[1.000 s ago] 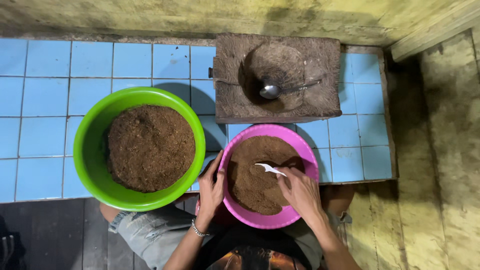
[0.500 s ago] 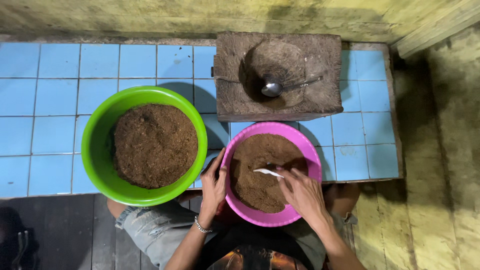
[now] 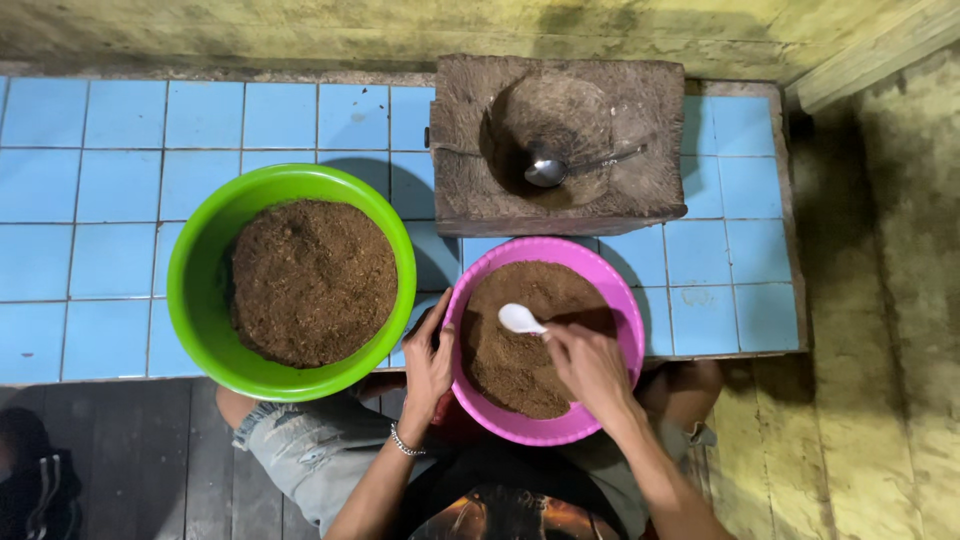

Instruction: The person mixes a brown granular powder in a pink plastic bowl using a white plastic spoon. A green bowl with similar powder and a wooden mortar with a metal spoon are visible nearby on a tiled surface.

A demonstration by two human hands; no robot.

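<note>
Pink plastic formed the bowl (image 3: 622,300) that served as the centre of the scene, resting on the near edge of a blue-tiled surface (image 3: 120,200) and partly over the seated person's lap. It was filled with brown, crumbly powder (image 3: 510,360). The right hand (image 3: 592,368) hovered above the near-right part of that bowl, its fingers (image 3: 556,338) pinched around the handle of a small white spoon (image 3: 520,318), whose head pointed left over the middle of the powder; whether the spoon touched the powder could not be told from this angle. The left hand (image 3: 428,365) pressed against the outer left wall of the pink bowl, its fingers spread and laid flat along the rim, gripping nothing else, with a beaded bracelet (image 3: 404,441) at the wrist. Just left of the pink bowl stood a larger green bowl (image 3: 200,300), heaped with the same sort of brown powder, the two rims near each other. Directly behind the pink bowl sat a rough stone block (image 3: 660,110) with a round hollow, and a metal ladle (image 3: 548,168) lay inside that hollow, its handle running to the right.
</note>
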